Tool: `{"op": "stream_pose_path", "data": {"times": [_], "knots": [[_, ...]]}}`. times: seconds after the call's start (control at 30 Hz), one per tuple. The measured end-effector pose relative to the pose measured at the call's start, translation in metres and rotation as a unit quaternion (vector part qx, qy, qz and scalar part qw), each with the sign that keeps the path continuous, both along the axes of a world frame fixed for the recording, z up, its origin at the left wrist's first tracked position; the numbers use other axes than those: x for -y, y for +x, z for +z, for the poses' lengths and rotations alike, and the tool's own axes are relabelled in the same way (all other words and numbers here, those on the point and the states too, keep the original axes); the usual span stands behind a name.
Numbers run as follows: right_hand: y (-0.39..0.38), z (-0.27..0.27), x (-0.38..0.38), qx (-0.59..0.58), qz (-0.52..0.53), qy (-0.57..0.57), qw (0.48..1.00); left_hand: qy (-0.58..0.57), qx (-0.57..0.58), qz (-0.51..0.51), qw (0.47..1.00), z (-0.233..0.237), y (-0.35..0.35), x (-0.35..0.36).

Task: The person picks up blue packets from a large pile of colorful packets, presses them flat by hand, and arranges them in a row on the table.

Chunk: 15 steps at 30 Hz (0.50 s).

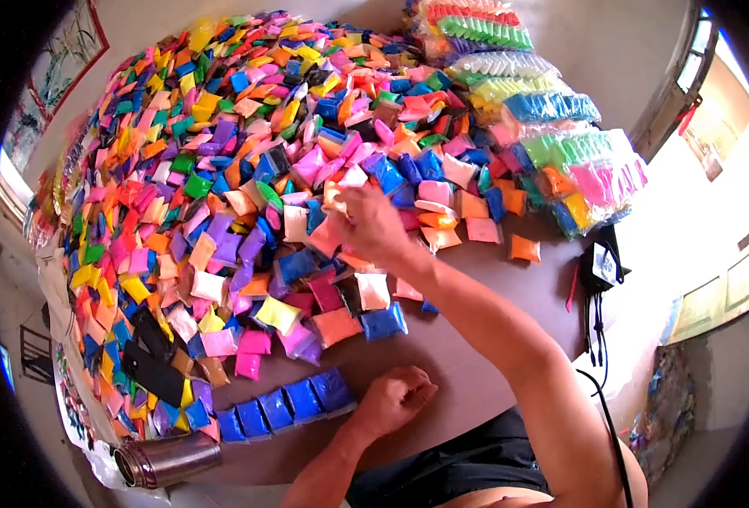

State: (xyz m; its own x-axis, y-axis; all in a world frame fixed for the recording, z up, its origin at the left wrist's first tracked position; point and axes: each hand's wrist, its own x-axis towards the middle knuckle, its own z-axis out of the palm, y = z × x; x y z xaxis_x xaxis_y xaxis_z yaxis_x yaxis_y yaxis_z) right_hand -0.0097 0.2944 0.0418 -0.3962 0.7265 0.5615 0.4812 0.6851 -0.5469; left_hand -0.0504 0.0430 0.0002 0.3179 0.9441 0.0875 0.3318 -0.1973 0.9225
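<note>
My right hand (366, 224) reaches into a large heap of small coloured packets (247, 161), its fingers bent down among them. A peach packet (334, 196) lies right at its fingertips; whether they grip it is hard to make out. My left hand (395, 398) rests near the table's front edge, fingers curled into a loose fist with nothing visible in them. Just left of that hand, several blue packets (277, 408) lie side by side in a row. An orange packet (337, 327) and a blue packet (384, 322) sit at the heap's near edge.
Clear bags of sorted packets (552, 110) are stacked at the back right. A metal cylinder (169, 460) lies at the front left, near a black phone-like slab (152, 372). At the table's right side is a black box (601, 267) with hanging cords.
</note>
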Motion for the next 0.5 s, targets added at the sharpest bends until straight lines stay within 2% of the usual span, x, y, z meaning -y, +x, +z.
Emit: {"op": "stream_pose_path", "data": {"times": [0.03,0.1,0.17,0.27,0.33,0.37,0.43,0.47,0.5], "knots": [[0.008,0.004,-0.009,-0.035,-0.052,0.015,0.998,0.009,0.004,-0.004,1.000,0.002,-0.002,-0.002],[0.034,0.016,-0.026,-0.096,-0.118,-0.031,0.988,0.019,0.008,-0.007,1.000,0.005,-0.003,-0.004],[0.062,0.004,-0.063,-0.077,-0.209,-0.086,0.971,0.044,0.005,-0.002,0.999,0.007,-0.004,-0.005],[0.110,-0.022,-0.107,-0.047,-0.202,-0.120,0.971,0.036,0.010,-0.005,0.999,0.007,-0.003,-0.005],[0.124,-0.017,-0.102,-0.158,-0.122,-0.257,0.945,0.038,0.006,-0.009,0.999,0.007,-0.003,-0.006],[0.125,-0.017,-0.099,-0.157,-0.122,-0.258,0.945,0.039,0.002,-0.014,0.999,0.007,-0.003,-0.006],[0.121,-0.005,-0.080,0.011,-0.117,-0.115,0.986,0.043,0.001,-0.013,0.999,0.010,-0.002,-0.006],[0.117,0.004,-0.072,0.092,-0.093,-0.157,0.979,0.048,-0.001,-0.012,0.999,0.011,-0.002,-0.006],[0.111,0.003,-0.064,0.092,-0.092,-0.159,0.979,0.047,-0.002,-0.011,0.999,0.011,-0.002,-0.006]]}}
